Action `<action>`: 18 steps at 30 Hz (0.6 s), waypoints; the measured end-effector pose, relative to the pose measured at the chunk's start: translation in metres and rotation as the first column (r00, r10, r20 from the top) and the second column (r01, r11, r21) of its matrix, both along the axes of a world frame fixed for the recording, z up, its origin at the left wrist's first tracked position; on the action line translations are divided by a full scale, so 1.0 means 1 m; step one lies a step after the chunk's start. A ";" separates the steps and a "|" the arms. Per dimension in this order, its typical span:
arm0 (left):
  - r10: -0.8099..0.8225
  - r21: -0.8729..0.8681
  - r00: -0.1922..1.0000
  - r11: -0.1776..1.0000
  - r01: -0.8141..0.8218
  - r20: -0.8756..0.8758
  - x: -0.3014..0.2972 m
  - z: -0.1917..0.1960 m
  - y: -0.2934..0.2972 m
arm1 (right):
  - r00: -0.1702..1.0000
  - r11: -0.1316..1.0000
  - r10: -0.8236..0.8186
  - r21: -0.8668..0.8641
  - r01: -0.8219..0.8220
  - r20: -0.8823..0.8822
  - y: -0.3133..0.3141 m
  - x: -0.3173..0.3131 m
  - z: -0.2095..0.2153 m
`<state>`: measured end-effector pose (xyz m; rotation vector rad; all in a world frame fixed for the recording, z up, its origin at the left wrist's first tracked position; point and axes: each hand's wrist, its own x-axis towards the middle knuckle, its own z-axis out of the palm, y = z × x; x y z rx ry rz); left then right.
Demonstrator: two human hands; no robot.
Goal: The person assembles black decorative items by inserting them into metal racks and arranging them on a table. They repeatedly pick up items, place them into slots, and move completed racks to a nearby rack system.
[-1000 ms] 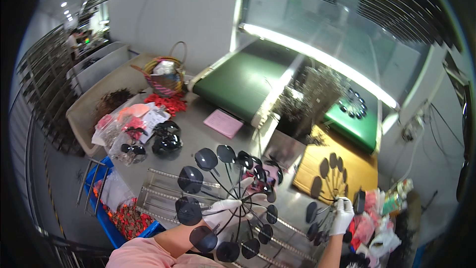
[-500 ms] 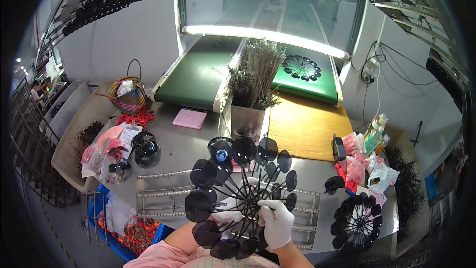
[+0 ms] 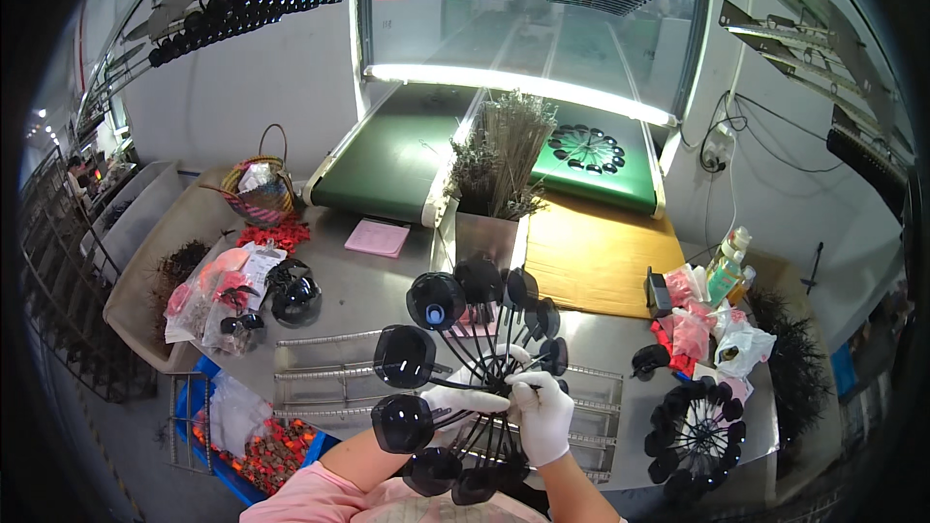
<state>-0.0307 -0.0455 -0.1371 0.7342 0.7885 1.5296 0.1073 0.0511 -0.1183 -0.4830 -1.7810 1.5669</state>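
I hold a wheel-shaped rack of glossy dark lenses (image 3: 405, 356) in front of me, its thin black spokes meeting at a hub. My left hand (image 3: 463, 399), in a white glove, reaches in among the spokes from the left and grips the wheel near its hub, partly hidden behind them. My right hand (image 3: 544, 416), also gloved, has its fingers closed in a pinch at the right of the hub; what lies between the fingertips is too small to make out. A blue round reflection shows on one upper-left lens.
Below the wheel lies a metal wire rack (image 3: 329, 373) on the grey table. Similar lens wheels rest at the right (image 3: 696, 434) and on the green conveyor (image 3: 587, 149). Thin wires stand in a metal box (image 3: 484, 240). A blue crate (image 3: 232, 465) holds small red pieces.
The wheel has turned and tilted in my hands, so its lenses sit differently. My left fingers now stretch farther across the spokes. My right hand stays close to the hub.
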 end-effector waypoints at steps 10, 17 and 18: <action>0.121 0.234 0.950 0.971 -0.053 -0.287 -0.011 0.022 0.010 | 0.995 0.996 -0.019 -0.093 0.010 -0.101 -0.010 0.017 0.011; -0.097 0.274 0.993 0.955 0.112 -0.069 -0.012 0.026 0.002 | 0.982 0.979 0.007 0.203 0.032 -0.187 -0.024 0.007 0.003; -0.088 0.277 0.993 0.955 0.107 -0.077 -0.010 0.025 0.002 | 0.988 0.973 -0.016 0.225 0.050 -0.152 -0.024 0.005 0.004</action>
